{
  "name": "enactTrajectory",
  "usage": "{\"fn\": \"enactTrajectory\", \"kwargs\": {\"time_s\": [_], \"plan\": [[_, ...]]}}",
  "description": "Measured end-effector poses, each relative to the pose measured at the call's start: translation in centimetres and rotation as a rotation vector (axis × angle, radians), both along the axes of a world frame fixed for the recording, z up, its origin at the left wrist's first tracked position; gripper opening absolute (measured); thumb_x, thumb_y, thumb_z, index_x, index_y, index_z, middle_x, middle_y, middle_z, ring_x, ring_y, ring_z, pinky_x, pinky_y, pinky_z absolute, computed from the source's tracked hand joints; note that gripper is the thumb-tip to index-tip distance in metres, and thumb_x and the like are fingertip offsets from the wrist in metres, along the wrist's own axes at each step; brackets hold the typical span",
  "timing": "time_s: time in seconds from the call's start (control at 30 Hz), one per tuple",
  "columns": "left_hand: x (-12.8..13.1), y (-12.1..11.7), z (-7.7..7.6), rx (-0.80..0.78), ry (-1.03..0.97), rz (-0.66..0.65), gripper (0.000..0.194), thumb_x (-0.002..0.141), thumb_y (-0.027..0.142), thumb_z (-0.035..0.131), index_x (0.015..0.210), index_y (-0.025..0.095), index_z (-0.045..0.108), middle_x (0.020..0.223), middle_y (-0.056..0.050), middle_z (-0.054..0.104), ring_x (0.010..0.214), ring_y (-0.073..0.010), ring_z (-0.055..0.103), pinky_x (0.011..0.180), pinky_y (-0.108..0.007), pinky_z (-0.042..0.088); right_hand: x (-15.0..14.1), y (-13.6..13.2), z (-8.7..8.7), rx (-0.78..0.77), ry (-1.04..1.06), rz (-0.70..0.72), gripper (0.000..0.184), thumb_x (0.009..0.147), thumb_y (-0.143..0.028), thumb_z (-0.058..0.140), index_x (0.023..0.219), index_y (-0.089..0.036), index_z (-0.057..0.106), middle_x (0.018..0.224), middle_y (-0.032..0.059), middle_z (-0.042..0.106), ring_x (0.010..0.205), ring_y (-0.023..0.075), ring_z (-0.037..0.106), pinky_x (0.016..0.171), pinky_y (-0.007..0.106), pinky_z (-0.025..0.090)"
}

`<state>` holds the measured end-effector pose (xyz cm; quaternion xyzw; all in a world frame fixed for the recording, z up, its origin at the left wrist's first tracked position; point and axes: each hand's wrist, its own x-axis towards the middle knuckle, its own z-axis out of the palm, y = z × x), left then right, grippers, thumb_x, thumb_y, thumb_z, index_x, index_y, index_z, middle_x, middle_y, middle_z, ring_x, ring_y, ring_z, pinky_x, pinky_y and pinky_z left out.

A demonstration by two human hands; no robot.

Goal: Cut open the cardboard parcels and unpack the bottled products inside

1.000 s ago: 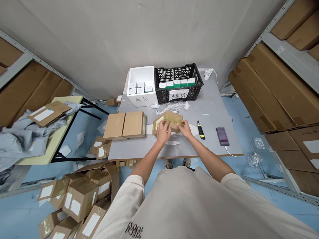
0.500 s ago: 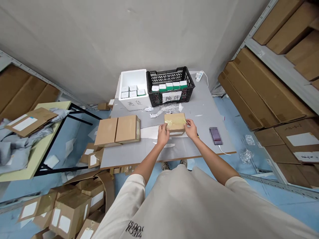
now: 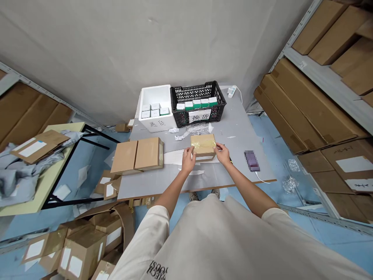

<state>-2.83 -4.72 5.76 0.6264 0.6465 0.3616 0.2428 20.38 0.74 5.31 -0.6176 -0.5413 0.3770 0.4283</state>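
A small cardboard box (image 3: 203, 143) with shiny clear tape across its top is between my two hands, near the middle of the grey table (image 3: 154, 181). My left hand (image 3: 189, 159) grips its left front corner with bent fingers. At the opposite side, my right hand (image 3: 222, 154) has thumb and fingers closed on the right edge. A white label strip shows low on the box's front face. White paper (image 3: 175, 157) lies flat on the table to the left of the box.
Two brown cartons (image 3: 149, 153) stand at the table's left. Behind are a white foam box (image 3: 159, 123) and a black crate (image 3: 215, 112), both holding small white boxes. A phone (image 3: 251, 160) with a cable lies right. Cartons (image 3: 84, 241) crowd the floor at lower left.
The view has shifted slightly. Both hands stay on the taped box, which appears tipped a little so more of its front face shows.
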Motion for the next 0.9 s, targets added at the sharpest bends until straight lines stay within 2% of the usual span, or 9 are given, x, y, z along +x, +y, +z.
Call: {"fn": "enactTrajectory", "kwargs": {"time_s": [0.1, 0.2, 0.3, 0.37, 0.47, 0.57, 0.63, 0.77, 0.9], "plan": [[0.3, 0.3, 1.3, 0.04, 0.09, 0.056, 0.037, 0.101, 0.028, 0.049, 0.136, 0.026, 0.061, 0.145, -0.014, 0.048, 0.14, -0.0322, 0.044, 0.114, -0.05, 0.038, -0.7, 0.0, 0.4, 0.0, -0.037, -0.038, 0.051, 0.092, -0.056, 0.051, 0.12, -0.019, 0.073, 0.124, 0.013, 0.072, 0.11, 0.0262, 0.067, 0.104, 0.043, 0.051], [0.8, 0.8, 2.9, 0.086, 0.061, -0.039, 0.037, 0.1, 0.022, 0.045, 0.134, 0.026, 0.06, 0.137, -0.013, 0.057, 0.133, -0.0289, 0.051, 0.111, -0.045, 0.041, -2.3, 0.2, 1.3, -0.025, 0.01, -0.035, 0.057, 0.099, -0.061, 0.037, 0.118, -0.021, 0.073, 0.125, 0.0119, 0.073, 0.116, 0.0268, 0.065, 0.107, 0.044, 0.049], [1.1, 1.2, 4.0, 0.112, 0.063, -0.126, 0.035, 0.102, 0.028, 0.047, 0.135, 0.024, 0.058, 0.133, -0.012, 0.062, 0.128, -0.0279, 0.055, 0.109, -0.043, 0.042, -4.4, 0.5, 2.0, -0.044, 0.154, 0.106, 0.065, 0.097, -0.07, 0.036, 0.117, -0.021, 0.074, 0.125, 0.0115, 0.073, 0.112, 0.0265, 0.068, 0.103, 0.041, 0.051], [0.9, 1.2, 4.3, 0.097, 0.123, -0.07, 0.038, 0.1, 0.037, 0.056, 0.134, 0.023, 0.058, 0.132, -0.013, 0.062, 0.127, -0.0309, 0.055, 0.108, -0.045, 0.043, -5.7, 0.7, 2.1, -0.06, 0.235, 0.208, 0.068, 0.095, -0.075, 0.039, 0.114, -0.02, 0.075, 0.122, 0.0112, 0.075, 0.113, 0.0275, 0.069, 0.102, 0.042, 0.052], [-0.4, 0.9, 4.1, 0.055, 0.236, 0.097, 0.05, 0.093, 0.047, 0.065, 0.136, 0.022, 0.057, 0.132, -0.015, 0.061, 0.127, -0.0361, 0.054, 0.107, -0.049, 0.043, -6.5, 0.6, 1.0, -0.09, 0.252, 0.26, 0.061, 0.09, -0.075, 0.049, 0.106, -0.022, 0.076, 0.118, 0.0096, 0.076, 0.116, 0.0302, 0.067, 0.106, 0.046, 0.049], [-3.0, 0.5, 3.4, 0.034, 0.282, 0.244, 0.049, 0.095, 0.041, 0.06, 0.139, 0.019, 0.055, 0.132, -0.017, 0.059, 0.127, -0.0372, 0.054, 0.106, -0.051, 0.044, -6.4, 0.1, -1.0, -0.113, 0.075, 0.215, 0.042, 0.084, -0.063, 0.063, 0.093, -0.024, 0.075, 0.116, 0.008, 0.075, 0.128, 0.0316, 0.058, 0.114, 0.049, 0.042], [-5.1, 0.1, 2.9, 0.029, 0.258, 0.308, 0.048, 0.096, 0.037, 0.056, 0.14, 0.018, 0.054, 0.132, -0.017, 0.058, 0.127, -0.0365, 0.055, 0.105, -0.05, 0.046, -6.5, -0.3, -2.3, -0.156, -0.013, 0.186, 0.031, 0.078, -0.054, 0.068, 0.088, -0.025, 0.072, 0.115, 0.0071, 0.074, 0.126, 0.0305, 0.058, 0.114, 0.05, 0.041], [-8.4, -0.5, 1.7, 0.015, 0.178, 0.369, 0.048, 0.097, 0.036, 0.051, 0.142, 0.019, 0.054, 0.133, -0.017, 0.057, 0.126, -0.035, 0.057, 0.106, -0.049, 0.048, -7.8, -0.7, -3.6, -0.25, 0.052, 0.229, 0.03, 0.078, -0.047, 0.066, 0.097, -0.024, 0.066, 0.112, 0.0065, 0.073, 0.106, 0.025, 0.067, 0.101, 0.045, 0.051], [-8.9, -1.0, 0.0, -0.027, 0.097, 0.367, 0.051, 0.1, 0.039, 0.048, 0.147, 0.021, 0.052, 0.133, -0.016, 0.056, 0.126, -0.0341, 0.058, 0.108, -0.049, 0.048, -8.2, -0.8, -3.5, -0.174, -0.048, 0.183, 0.031, 0.077, -0.041, 0.067, 0.102, -0.023, 0.065, 0.117, 0.0075, 0.07, 0.107, 0.0252, 0.065, 0.101, 0.044, 0.051]]}}
